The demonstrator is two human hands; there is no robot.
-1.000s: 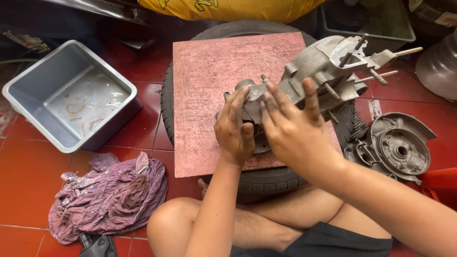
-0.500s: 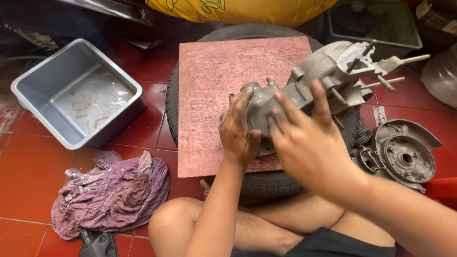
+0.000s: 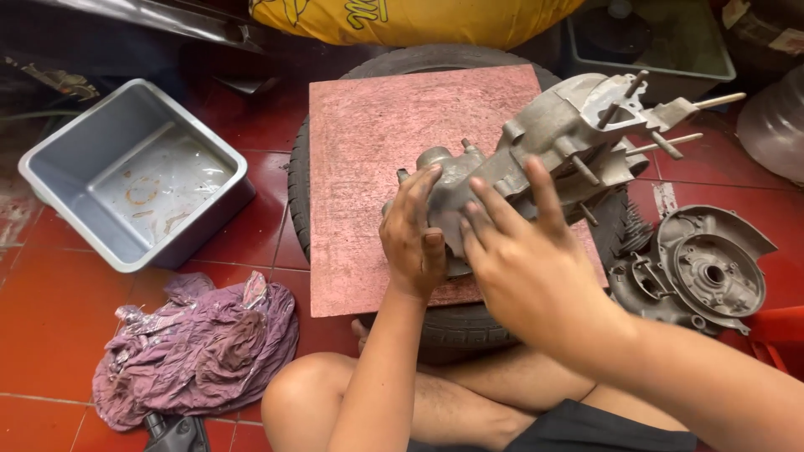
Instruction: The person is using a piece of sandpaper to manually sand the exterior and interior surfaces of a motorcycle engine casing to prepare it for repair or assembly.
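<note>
A grey cast-metal engine casing (image 3: 557, 138) with several studs sticking out lies tilted on a pink square board (image 3: 377, 151), which rests on a black tyre (image 3: 297, 180). My left hand (image 3: 414, 238) grips the near, rounded end of the casing. My right hand (image 3: 523, 264) presses flat on the casing's middle, fingers spread. Both hands look greasy. The underside of the casing is hidden.
An empty grey plastic tub (image 3: 134, 180) stands on the red tile floor at the left. A crumpled purple rag (image 3: 197, 347) lies near my knee. A second round engine cover (image 3: 699, 268) lies on the floor to the right. A yellow object (image 3: 410, 17) is at the back.
The view has shifted slightly; my hands stay on the casing and have slid a little along it. The casing remains on the board.
</note>
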